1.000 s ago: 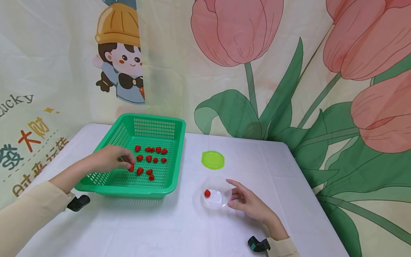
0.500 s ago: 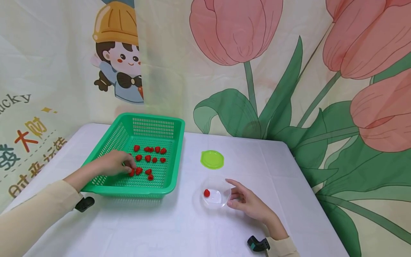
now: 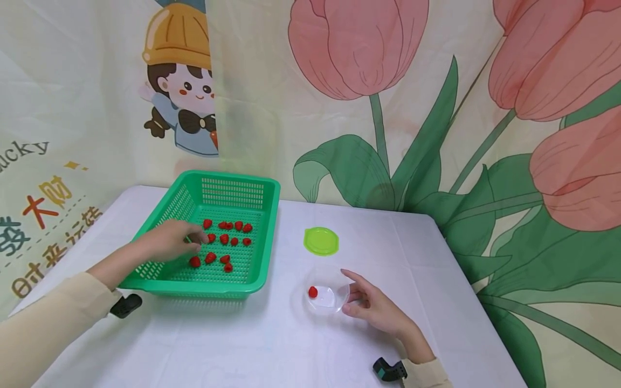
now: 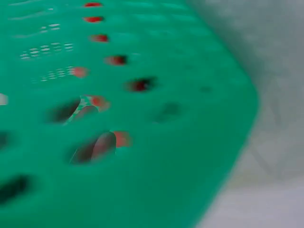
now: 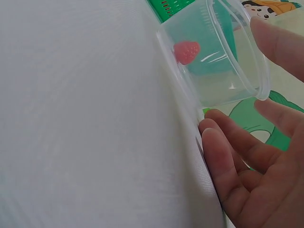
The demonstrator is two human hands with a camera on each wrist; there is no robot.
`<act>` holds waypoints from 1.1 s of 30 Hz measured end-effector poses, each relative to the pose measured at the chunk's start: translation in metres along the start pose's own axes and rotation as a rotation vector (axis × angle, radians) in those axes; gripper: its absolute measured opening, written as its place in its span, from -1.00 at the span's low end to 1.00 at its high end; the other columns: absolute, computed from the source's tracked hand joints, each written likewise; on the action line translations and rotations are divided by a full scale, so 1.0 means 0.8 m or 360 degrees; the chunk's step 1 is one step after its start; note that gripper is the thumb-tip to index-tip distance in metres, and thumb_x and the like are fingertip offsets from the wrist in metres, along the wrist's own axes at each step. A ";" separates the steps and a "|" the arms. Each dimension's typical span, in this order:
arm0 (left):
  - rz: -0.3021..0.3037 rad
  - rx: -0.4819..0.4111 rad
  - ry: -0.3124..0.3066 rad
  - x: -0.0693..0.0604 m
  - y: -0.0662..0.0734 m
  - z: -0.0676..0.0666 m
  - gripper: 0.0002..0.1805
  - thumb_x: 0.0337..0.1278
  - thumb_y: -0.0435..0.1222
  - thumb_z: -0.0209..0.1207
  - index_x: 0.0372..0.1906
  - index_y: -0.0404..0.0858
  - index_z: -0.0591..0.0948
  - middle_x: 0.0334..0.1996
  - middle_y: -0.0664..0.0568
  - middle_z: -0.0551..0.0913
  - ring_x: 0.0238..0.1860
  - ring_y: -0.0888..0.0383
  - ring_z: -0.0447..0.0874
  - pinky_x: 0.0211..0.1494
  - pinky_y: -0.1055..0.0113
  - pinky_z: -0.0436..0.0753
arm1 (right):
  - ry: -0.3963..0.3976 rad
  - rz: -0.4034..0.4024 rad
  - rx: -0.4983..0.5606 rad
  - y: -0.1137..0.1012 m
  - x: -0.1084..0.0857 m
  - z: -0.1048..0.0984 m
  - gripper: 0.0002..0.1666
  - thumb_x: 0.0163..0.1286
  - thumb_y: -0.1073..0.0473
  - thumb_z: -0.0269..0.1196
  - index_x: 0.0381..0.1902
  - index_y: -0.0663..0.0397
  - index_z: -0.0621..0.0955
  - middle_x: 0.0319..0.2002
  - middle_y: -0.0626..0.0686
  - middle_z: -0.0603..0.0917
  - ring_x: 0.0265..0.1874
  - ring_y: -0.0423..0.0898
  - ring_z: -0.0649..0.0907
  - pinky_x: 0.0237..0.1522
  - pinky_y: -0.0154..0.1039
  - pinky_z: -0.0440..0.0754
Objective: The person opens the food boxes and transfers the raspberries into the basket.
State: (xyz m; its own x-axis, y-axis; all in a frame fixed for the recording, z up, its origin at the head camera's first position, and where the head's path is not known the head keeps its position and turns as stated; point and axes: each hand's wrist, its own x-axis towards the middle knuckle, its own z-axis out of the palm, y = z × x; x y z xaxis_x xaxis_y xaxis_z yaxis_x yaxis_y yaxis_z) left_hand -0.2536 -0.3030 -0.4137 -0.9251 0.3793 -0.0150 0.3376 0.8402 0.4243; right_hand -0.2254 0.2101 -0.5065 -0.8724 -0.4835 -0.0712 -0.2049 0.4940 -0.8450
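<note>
Over the left part of a green plastic basket hovers my left hand, thumb and index finger bent but apart, with nothing visibly held. Just below it lies a raspberry; several more are spread in loose rows across the basket floor. The left wrist view is blurred, though red raspberries show against the green. My right hand is beside a clear plastic cup, its loosely spread fingers at the rim. Inside the cup is one raspberry.
A bright green lid lies flat behind the cup. Everything stands on a white cloth-covered table. A printed curtain with tulips and a cartoon child hangs right behind the table.
My left hand has let go of a raspberry at the front left of the basket and lifted slightly away from it. My right hand and the cup have stayed put.
</note>
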 end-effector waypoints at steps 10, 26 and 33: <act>0.0202 -0.0037 0.0111 0.004 0.085 -0.026 -0.80 0.41 -0.29 0.35 0.05 -0.17 0.78 -0.06 0.10 0.82 0.01 0.01 0.77 0.06 0.00 0.75 | 0.0036 -0.0023 -0.0004 -0.007 0.000 0.004 0.04 0.39 -0.01 0.50 0.69 -0.27 0.24 0.30 0.11 0.55 0.14 -0.02 0.64 0.09 -0.25 0.65; 0.0471 -0.0249 -0.0257 0.048 0.233 0.007 -0.75 0.40 -0.34 0.34 0.11 -0.09 0.75 -0.04 0.20 0.76 -0.05 0.23 0.74 0.01 0.31 0.75 | 0.0035 -0.0016 -0.0043 -0.007 0.002 0.008 0.02 0.39 -0.04 0.49 0.68 -0.30 0.25 0.30 0.11 0.55 0.15 -0.03 0.64 0.09 -0.18 0.65; 0.0540 -0.0190 -0.0412 0.074 0.256 0.028 -0.74 0.36 -0.38 0.37 0.07 -0.08 0.76 -0.07 0.21 0.75 -0.04 0.21 0.72 0.03 0.31 0.72 | 0.0033 -0.0011 -0.0034 -0.007 0.002 0.007 0.00 0.40 -0.07 0.48 0.67 -0.31 0.26 0.30 0.08 0.56 0.16 -0.02 0.64 0.09 -0.14 0.64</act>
State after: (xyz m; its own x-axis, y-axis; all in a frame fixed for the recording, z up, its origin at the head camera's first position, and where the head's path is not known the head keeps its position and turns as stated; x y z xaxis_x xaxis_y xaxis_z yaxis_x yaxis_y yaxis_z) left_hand -0.2351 -0.0997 -0.3476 -0.6862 0.7234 -0.0763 0.5785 0.6063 0.5457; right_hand -0.2234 0.2025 -0.5046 -0.8799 -0.4721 -0.0541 -0.2203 0.5063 -0.8337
